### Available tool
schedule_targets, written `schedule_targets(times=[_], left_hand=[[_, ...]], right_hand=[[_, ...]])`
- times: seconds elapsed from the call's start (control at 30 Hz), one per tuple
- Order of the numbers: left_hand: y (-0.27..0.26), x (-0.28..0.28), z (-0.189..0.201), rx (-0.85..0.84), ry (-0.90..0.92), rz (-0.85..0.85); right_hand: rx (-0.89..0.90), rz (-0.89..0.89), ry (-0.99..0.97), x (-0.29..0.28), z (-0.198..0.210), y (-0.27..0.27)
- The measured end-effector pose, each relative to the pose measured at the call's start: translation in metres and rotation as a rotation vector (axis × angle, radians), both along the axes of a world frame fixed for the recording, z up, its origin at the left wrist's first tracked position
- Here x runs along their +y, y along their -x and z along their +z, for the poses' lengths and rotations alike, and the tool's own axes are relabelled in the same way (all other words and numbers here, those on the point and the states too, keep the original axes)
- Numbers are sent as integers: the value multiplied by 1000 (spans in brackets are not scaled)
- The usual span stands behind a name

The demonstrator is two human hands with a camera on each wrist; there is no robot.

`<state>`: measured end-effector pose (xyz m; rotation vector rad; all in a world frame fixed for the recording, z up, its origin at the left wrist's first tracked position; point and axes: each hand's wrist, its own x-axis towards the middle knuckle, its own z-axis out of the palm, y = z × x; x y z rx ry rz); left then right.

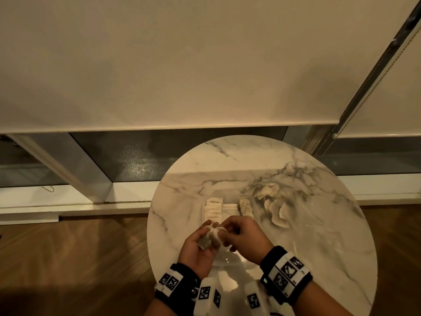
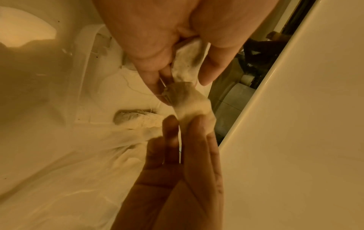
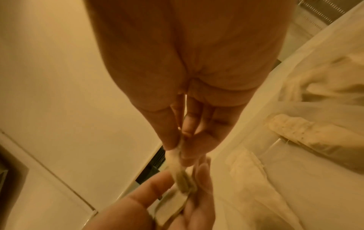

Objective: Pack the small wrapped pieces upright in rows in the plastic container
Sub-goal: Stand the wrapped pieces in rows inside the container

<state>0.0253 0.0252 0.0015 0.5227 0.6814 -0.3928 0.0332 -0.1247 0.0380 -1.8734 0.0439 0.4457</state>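
- Round marble table (image 1: 296,224), white with grey veins and a glossy sheen, on wood flooring beside a pale roller blind (image 1: 182,65).
- Container (image 1: 227,207): clear plastic, its edges hard for me to trace; it sits near the table's middle, just beyond the hands.
- Left row (image 1: 213,208): flat, pale, papery pieces standing upright and packed close along the container's left side.
- Right row (image 1: 245,208): darker, speckled pieces, also on edge, along the right side.
- Loose pile (image 1: 273,204): crumpled, translucent wrappers or pieces lying to the right of the container; I cannot tell which.
- Left hand (image 1: 198,249): palm up, fingers curled round a small stack of pieces (image 1: 210,238), flat and soft-edged with a darker filling showing through.
- Right hand (image 1: 246,238): thumb and fingers pinch the top end of the same stack; in the right wrist view I see the fingertips (image 3: 173,144) closed on a pale, limp corner.
- Thread (image 2: 138,90): thin, trailing from the held pieces in the left wrist view.
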Motion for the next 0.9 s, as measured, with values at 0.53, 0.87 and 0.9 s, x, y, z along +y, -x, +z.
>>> schedule_targets(times=[0.53, 0.87, 0.9], left_hand=[[-5, 19, -17, 128, -179, 48], [-8, 37, -36, 253, -190, 106], [-8, 38, -36, 257, -192, 104]], right_hand=[[-89, -198, 221, -66, -9, -48], [42, 402, 884, -66, -55, -60], [31, 416, 931, -64, -56, -62]])
